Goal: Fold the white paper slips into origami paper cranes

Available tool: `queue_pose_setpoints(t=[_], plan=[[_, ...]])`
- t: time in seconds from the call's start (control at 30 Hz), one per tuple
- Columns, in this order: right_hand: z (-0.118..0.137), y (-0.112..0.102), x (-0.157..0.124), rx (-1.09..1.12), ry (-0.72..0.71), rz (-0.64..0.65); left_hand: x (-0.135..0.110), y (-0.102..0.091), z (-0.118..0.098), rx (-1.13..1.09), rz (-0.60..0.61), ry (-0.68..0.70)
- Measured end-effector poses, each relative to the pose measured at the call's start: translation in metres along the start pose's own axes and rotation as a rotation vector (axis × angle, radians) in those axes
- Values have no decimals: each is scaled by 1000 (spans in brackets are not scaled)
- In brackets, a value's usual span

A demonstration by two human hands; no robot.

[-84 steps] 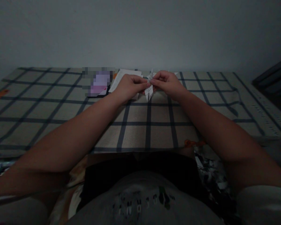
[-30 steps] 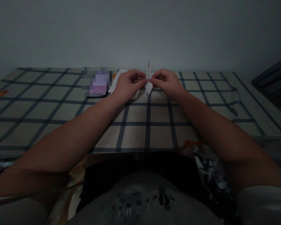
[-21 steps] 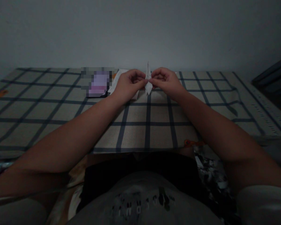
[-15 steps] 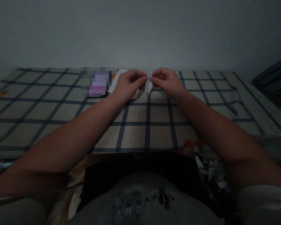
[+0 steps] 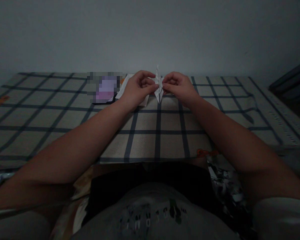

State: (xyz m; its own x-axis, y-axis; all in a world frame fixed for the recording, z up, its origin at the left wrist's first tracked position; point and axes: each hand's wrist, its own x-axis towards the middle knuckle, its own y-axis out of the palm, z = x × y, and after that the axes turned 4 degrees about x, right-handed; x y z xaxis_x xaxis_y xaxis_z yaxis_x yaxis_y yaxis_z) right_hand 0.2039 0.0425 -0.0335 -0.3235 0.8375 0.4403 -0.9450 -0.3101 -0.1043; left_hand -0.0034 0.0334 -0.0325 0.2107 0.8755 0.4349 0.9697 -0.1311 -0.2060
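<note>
A small white folded paper figure [image 5: 159, 87] is held upright above the checked tablecloth [image 5: 155, 133], narrow points showing above and below my fingers. My left hand [image 5: 138, 89] pinches its left side between thumb and fingers. My right hand [image 5: 178, 86] pinches its right side the same way. Both hands are closed on the paper and meet at the far middle of the table.
Loose white paper sheets [image 5: 126, 87] lie just behind my left hand. A dark flat object with a blurred purple face [image 5: 105, 89] rests to their left. A grey wall runs behind the table. A dark piece of furniture [image 5: 292, 87] stands at the right.
The folded paper was turned so a narrow point stands up above my fingers. In the last second my hands shifted only slightly and the paper sits a little lower.
</note>
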Motion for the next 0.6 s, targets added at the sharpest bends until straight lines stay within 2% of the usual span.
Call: queue_pose_setpoints(t=[0.13, 0.33, 0.6], plan=[[4, 3, -2, -35, 26, -7, 2, 1, 1, 33, -65, 11], [5, 5, -3, -86, -37, -4, 2, 0, 3, 61, -110, 37], [-4, 0, 0, -125, -38, -1, -2, 3, -3, 34, -33, 13]])
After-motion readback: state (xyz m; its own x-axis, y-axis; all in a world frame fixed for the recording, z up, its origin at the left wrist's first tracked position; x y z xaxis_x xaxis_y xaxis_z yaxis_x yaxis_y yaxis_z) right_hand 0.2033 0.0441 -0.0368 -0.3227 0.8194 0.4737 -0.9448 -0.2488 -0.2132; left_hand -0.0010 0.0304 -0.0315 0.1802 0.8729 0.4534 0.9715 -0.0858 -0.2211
